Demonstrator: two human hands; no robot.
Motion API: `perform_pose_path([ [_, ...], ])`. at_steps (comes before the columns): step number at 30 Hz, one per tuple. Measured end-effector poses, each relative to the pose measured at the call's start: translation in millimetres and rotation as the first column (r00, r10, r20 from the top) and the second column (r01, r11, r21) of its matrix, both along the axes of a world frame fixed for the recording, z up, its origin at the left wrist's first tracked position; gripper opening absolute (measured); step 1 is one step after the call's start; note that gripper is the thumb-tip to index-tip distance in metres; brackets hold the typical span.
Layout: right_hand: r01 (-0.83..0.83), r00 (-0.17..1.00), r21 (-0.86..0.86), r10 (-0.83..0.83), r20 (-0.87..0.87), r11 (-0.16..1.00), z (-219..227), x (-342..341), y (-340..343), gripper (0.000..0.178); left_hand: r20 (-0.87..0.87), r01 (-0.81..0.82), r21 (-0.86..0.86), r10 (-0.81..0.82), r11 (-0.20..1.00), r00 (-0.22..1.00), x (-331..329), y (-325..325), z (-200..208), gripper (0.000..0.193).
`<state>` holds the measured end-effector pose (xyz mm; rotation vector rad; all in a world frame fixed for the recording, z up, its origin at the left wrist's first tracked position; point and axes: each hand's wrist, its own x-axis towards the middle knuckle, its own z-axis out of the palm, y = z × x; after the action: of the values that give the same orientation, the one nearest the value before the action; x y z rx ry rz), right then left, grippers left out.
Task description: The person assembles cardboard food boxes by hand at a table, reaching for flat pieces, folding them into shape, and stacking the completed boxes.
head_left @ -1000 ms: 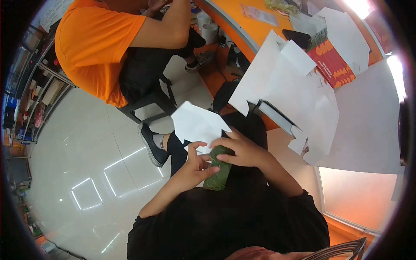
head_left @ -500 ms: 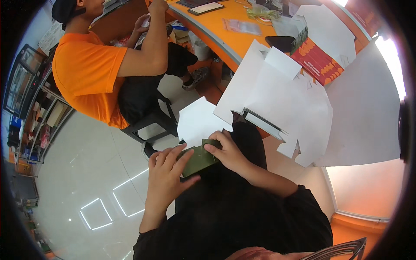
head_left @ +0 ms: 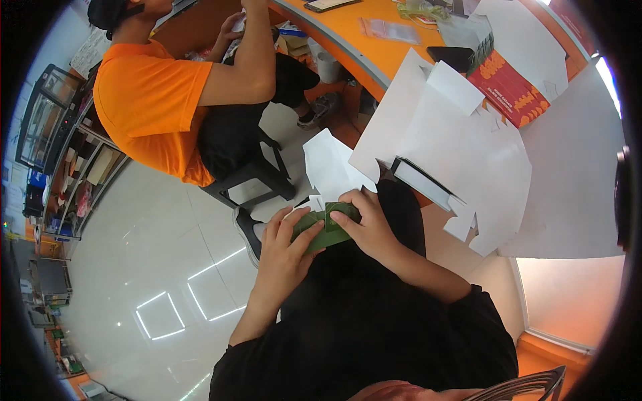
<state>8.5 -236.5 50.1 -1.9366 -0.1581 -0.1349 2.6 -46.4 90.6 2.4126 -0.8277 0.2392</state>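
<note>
Above my lap is a partly folded cardboard box blank, with dark green faces point(head_left: 328, 238) toward me and a white panel point(head_left: 331, 164) standing out beyond them. My left hand point(head_left: 284, 247) holds its left end, fingers bent over the green part. At the right end my right hand point(head_left: 369, 227) pinches a green flap, with the thumb pressed on its face and the other fingers behind. Parts of the blank's folds are hidden by my fingers.
Large white die-cut card sheets point(head_left: 461, 140) overhang the edge of an orange table point(head_left: 348, 33) at my right. A red printed card point(head_left: 509, 90) and a dark phone point(head_left: 450, 58) lie there. A person in an orange shirt point(head_left: 150, 100) sits on a black stool point(head_left: 251, 177) at the left.
My left hand has closed in on the green part, its fingers now bent over the edge. The white panel looks narrower and more tilted. The whole view has shifted slightly.
</note>
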Motion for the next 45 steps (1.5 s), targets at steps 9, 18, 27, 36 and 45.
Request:
perform_pose_path([
  [9, 0.275, 0.961, 0.064, -0.277, 0.019, 0.959, -4.6, -4.4, 10.2, 0.020, -0.090, -0.024, -0.083, 0.016, 0.996, 0.996, 1.6, -4.2, -3.7, 0.050],
  [18, 0.176, 0.984, 0.090, -0.177, 0.006, 0.980, -8.9, 0.7, 12.8, 0.018, -0.118, -0.033, -0.203, 0.009, 0.979, 0.993, -2.9, -8.9, -10.4, 0.051],
  [27, 0.074, 0.996, 0.024, -0.073, -0.047, 0.997, -9.2, 2.1, 8.6, 0.018, -0.117, 0.027, -0.162, -0.047, 0.986, 0.992, 0.8, -6.0, -10.6, 0.052],
  [36, -0.134, 0.983, 0.074, 0.123, 0.133, 0.988, 4.1, 5.1, 7.1, 0.040, -0.061, -0.004, -0.216, -0.009, 0.976, 0.998, 3.9, -1.6, -3.2, 0.052],
  [45, -0.092, 0.995, 0.277, 0.076, 0.071, 0.956, -34.0, -20.0, -9.6, 0.053, -0.350, -0.400, -0.790, 0.193, 0.466, 0.917, -1.0, 111.0, -6.6, 0.071],
])
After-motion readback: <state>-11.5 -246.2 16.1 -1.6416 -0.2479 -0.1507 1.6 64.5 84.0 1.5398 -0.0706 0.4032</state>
